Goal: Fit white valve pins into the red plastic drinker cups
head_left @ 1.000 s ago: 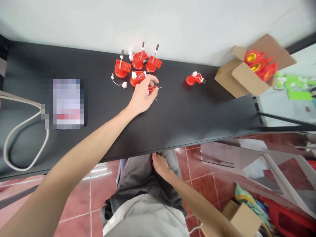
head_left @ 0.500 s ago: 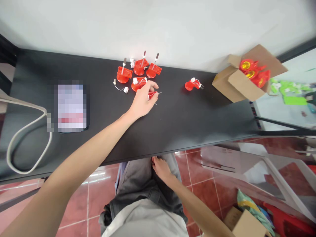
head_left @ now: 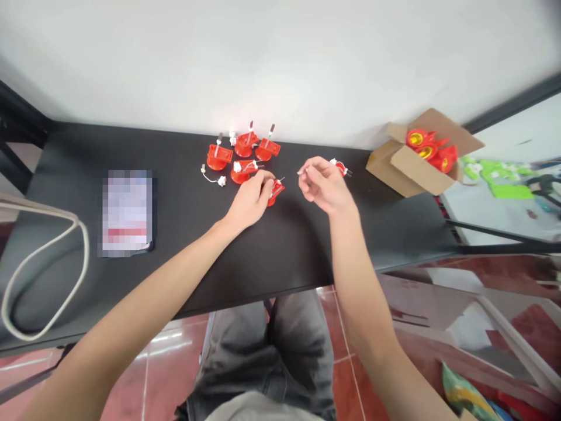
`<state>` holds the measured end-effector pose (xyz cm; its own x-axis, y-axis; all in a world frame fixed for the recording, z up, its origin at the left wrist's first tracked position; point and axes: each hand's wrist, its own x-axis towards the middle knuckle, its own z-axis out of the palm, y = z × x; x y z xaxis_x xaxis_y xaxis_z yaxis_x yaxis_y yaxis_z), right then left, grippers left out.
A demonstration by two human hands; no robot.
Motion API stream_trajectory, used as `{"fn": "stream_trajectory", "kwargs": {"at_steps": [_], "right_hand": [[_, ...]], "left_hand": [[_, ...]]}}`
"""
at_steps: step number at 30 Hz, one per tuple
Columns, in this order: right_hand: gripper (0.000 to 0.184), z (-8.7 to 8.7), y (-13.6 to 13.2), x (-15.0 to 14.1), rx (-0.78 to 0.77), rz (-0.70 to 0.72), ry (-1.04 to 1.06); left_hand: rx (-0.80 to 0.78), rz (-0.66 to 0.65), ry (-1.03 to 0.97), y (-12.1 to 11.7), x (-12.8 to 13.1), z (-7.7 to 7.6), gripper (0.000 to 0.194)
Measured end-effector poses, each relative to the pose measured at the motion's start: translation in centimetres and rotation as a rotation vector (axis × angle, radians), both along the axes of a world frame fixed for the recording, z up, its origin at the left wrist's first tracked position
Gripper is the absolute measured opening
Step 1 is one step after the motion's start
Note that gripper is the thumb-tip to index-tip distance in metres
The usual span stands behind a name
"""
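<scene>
My left hand (head_left: 250, 202) is closed at the fingertips around a small red plastic part (head_left: 276, 190) with a thin wire sticking out, standing on the black table. To its right, my right hand (head_left: 326, 186) is raised above the table, fingers pinched together; whatever lies between them is too small to name. Behind my right hand sits another red part (head_left: 339, 166) with white wiring, partly covered. Close beyond my left hand lies a red part with a white connector (head_left: 243, 172). Further back stand several red round-based parts (head_left: 219, 156) with upright dark-tipped stems.
A loose white wire with connectors (head_left: 213, 177) lies left of the parts. An open cardboard box (head_left: 394, 169) holding red and yellow pieces stands at the right. At the left are a blurred-out flat object (head_left: 127, 213) and a looped pale cable (head_left: 48, 327). A wall rises behind the table.
My right hand has risen from my lap to above the table, right of my left hand. My left hand stays at the red part, which now shows more. The view has shifted slightly.
</scene>
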<state>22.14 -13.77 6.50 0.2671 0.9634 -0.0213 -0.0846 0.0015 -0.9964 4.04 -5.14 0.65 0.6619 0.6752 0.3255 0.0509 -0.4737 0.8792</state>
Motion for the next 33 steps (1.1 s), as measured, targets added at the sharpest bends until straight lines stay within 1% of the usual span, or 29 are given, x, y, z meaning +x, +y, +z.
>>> {"fn": "stream_trajectory", "kwargs": {"at_steps": [1,3,5,7,10,13,17,20,23,30,33], "right_hand": [[0.045,-1.1,1.3,0.5,0.015,-0.023,0.031],[0.047,-2.8,2.4,1.1,0.042,-0.076,0.059],[0.046,-3.8,2.4,1.4,0.011,-0.074,0.049],[0.047,-4.2,1.9,1.5,-0.017,-0.068,0.049],[0.048,-4.2,1.5,1.5,-0.042,-0.058,0.070],[0.046,-3.9,1.5,1.4,-0.074,-0.013,0.076],[0.044,-3.5,1.4,1.3,-0.115,0.037,0.039],[0.042,-3.1,1.1,1.0,-0.115,0.047,0.010],[0.037,-2.8,0.9,0.6,-0.100,0.038,-0.073],[0.025,-2.0,0.7,-0.7,-0.065,-0.001,-0.355],[0.019,-1.8,0.6,-1.0,-0.054,-0.018,-0.418]], "left_hand": [[0.022,0.012,0.007,0.0,-0.1,0.1,0.016],[0.061,0.046,-0.002,-0.2,-0.3,0.4,0.016],[0.113,0.095,-0.039,-0.3,-0.5,0.6,0.016],[0.164,0.100,-0.074,-0.5,-0.6,0.8,0.013],[0.198,0.056,-0.102,-0.7,-0.5,1.0,0.008],[0.182,0.030,-0.096,-0.8,-0.5,1.1,0.004],[0.119,0.033,-0.070,-0.8,-0.6,1.2,0.005],[0.121,0.057,-0.077,-0.8,-0.6,1.0,0.005],[0.141,0.082,-0.082,-0.6,-0.5,0.8,0.006],[0.172,0.129,-0.047,-0.4,-0.5,0.4,0.008],[0.171,0.129,-0.047,-0.4,-0.5,0.4,0.009]]}}
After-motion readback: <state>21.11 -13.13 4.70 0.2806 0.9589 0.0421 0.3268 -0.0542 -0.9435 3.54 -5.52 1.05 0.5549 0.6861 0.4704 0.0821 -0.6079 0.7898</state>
